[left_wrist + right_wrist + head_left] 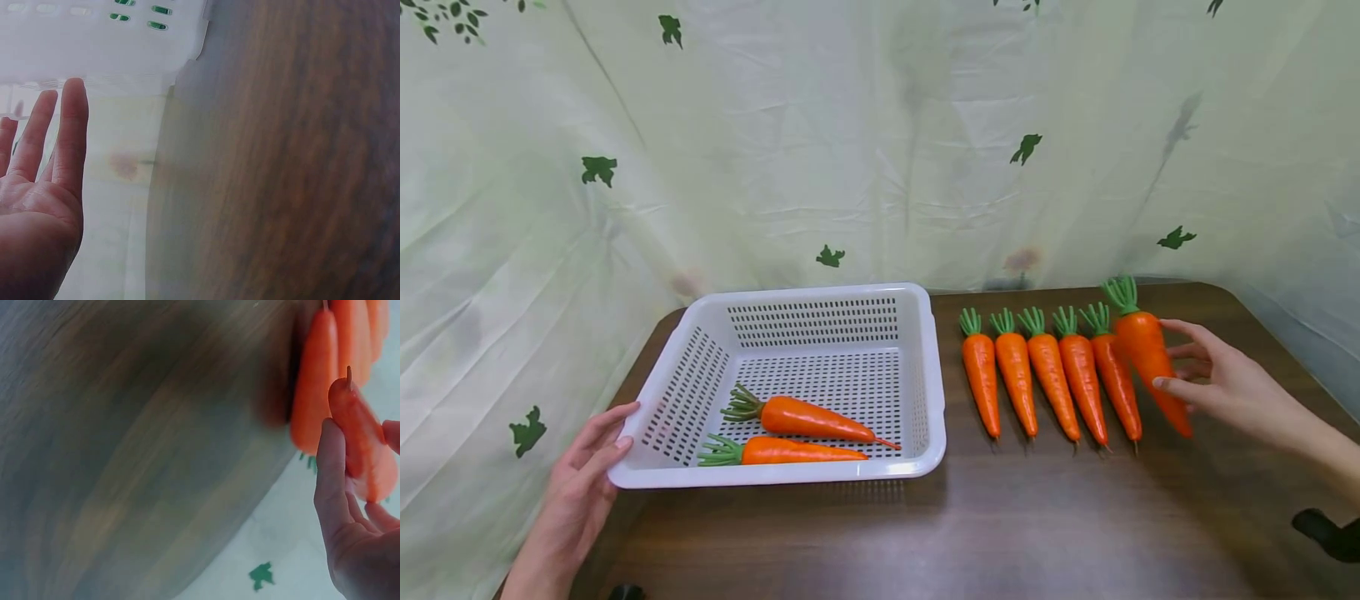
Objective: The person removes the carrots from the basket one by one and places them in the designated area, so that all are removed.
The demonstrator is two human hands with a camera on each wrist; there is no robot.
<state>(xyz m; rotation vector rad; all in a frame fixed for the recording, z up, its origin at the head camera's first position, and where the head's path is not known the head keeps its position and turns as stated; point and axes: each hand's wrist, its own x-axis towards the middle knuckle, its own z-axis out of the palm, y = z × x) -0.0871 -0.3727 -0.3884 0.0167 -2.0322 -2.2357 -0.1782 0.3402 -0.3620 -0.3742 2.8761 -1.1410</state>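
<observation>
In the head view my right hand (1221, 379) pinches an orange carrot (1144, 346) with green stalks between thumb and fingers. It is tilted and overlaps the end of a row of several carrots (1051, 379). Seen from the right wrist, the held carrot (361, 440) points its thin root tip toward the camera. My left hand (580, 479) touches the left side of a white perforated basket (775, 477) near its front corner. Nearly straight fingers (74, 125) show in the left wrist view. Two carrots (808, 418) lie inside the basket, stalks to the left.
Everything stands on a dark brown wooden table (1000, 533). A pale curtain (865, 150) with green leaf shapes hangs behind it and at both sides. Black pieces show at the right edge and at the bottom left of the head view.
</observation>
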